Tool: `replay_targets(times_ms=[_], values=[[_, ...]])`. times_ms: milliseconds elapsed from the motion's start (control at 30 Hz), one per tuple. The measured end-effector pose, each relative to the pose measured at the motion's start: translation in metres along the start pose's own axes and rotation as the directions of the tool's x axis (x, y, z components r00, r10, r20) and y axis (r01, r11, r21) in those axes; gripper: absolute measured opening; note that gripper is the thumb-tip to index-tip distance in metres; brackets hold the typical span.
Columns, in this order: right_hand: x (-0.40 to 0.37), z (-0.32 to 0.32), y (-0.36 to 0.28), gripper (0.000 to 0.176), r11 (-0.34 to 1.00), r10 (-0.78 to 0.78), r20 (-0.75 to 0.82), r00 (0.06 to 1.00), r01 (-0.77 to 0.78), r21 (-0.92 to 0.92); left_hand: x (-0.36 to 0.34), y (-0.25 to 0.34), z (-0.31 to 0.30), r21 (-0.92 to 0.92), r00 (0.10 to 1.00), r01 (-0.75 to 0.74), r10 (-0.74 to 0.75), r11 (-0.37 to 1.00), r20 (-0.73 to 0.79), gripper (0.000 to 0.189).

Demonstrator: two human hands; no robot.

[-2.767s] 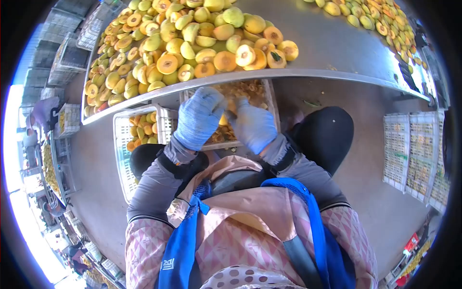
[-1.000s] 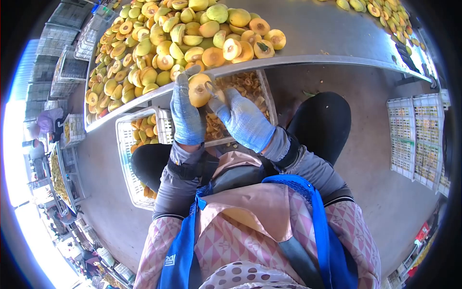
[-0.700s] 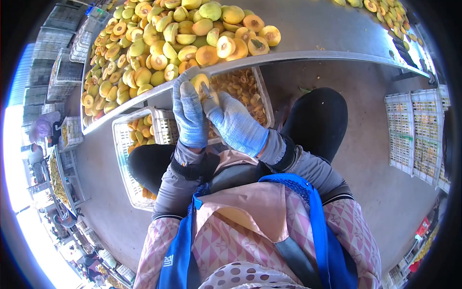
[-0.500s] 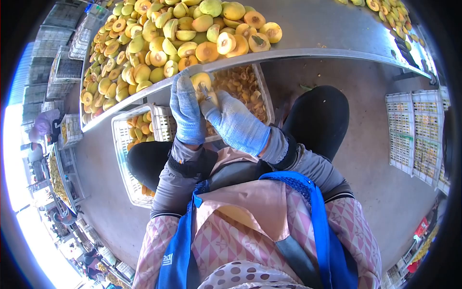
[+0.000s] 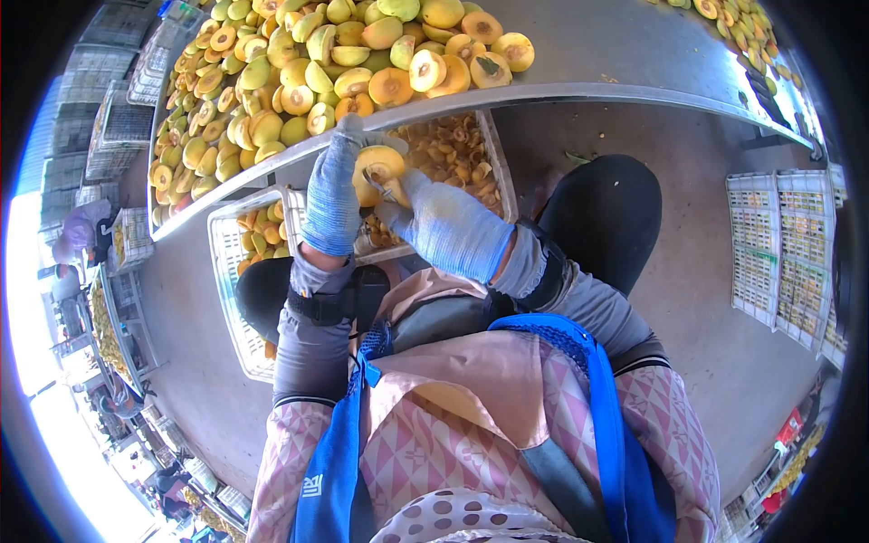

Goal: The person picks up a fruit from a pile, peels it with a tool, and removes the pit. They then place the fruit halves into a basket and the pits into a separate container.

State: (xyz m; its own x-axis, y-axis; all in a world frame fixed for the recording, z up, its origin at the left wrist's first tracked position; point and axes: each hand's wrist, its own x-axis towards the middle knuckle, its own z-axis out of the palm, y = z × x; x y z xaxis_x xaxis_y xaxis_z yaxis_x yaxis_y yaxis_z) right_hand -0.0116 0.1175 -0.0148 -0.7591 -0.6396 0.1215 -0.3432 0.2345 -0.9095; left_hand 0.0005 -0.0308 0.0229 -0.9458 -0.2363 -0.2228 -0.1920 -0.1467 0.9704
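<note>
A halved yellow peach (image 5: 382, 162) is held between my hands, its cut face up, just in front of the table edge. My gloved left hand (image 5: 333, 195) is closed on the peach half from the left, fingers pointing up. In my gloved right hand (image 5: 455, 226) is a small metal tool (image 5: 378, 184) whose tip touches the cut face; my fingers hide most of it. Beyond the hands, a heap of peach halves (image 5: 299, 81) covers the left part of the metal table (image 5: 579, 54). Underneath sits a crate of brown-orange scraps (image 5: 457, 149).
A white crate (image 5: 237, 312) with peach halves stands by my left knee. White stacked crates (image 5: 778, 253) stand on the floor to the right. More fruit (image 5: 733, 27) lies at the table's far right. Grey crates (image 5: 113, 127) and a person in purple (image 5: 86, 226) are at the left.
My left hand has moved slightly left and down, and its forearm has swung left. The peach half now shows more of its cut face, with the tool against it.
</note>
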Motion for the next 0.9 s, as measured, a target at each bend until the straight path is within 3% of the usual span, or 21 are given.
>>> replay_targets(times_ms=[100,200,333,400,500,600,700,800,900], values=[[0.002,0.009,-0.001,0.031,0.977,0.064,-0.033,0.997,-0.056,0.205,-0.005,-0.004,0.010,-0.079,0.978,-0.209,0.206,0.975,-0.046,0.053],[0.003,0.009,-0.003,0.033,0.935,0.049,-0.039,0.998,-0.032,0.353,-0.007,-0.009,0.012,-0.050,0.966,-0.243,0.238,0.969,-0.100,0.051],[-0.003,0.008,0.006,0.035,0.996,0.050,0.063,0.997,-0.054,0.067,-0.003,0.000,-0.003,0.196,0.996,-0.049,0.062,0.979,-0.059,0.045],[-0.002,0.004,0.003,0.037,0.995,0.087,0.116,0.989,-0.082,-0.049,-0.001,0.000,-0.003,0.139,0.995,-0.081,0.089,0.987,-0.051,0.042],[0.001,0.005,0.007,0.038,0.994,0.094,0.140,0.986,-0.101,0.049,0.002,-0.005,-0.001,0.158,0.977,-0.135,0.157,0.978,-0.141,0.041],[-0.001,0.005,-0.002,0.036,0.938,0.045,0.070,0.997,-0.066,0.339,0.002,-0.012,0.008,0.151,0.947,-0.179,0.212,0.972,-0.242,0.039],[0.003,-0.010,-0.017,0.036,0.810,0.156,0.248,0.956,-0.267,0.521,0.004,-0.024,0.007,0.192,0.895,-0.285,0.333,0.939,-0.298,0.039],[0.002,-0.002,-0.011,0.033,0.765,0.065,0.180,0.982,-0.165,0.623,0.006,-0.026,0.006,0.252,0.882,-0.326,0.389,0.911,-0.265,0.038],[0.000,-0.003,-0.004,0.029,0.942,0.037,0.130,0.991,-0.077,0.327,0.003,-0.015,0.005,0.166,0.945,-0.208,0.242,0.964,-0.220,0.037]])
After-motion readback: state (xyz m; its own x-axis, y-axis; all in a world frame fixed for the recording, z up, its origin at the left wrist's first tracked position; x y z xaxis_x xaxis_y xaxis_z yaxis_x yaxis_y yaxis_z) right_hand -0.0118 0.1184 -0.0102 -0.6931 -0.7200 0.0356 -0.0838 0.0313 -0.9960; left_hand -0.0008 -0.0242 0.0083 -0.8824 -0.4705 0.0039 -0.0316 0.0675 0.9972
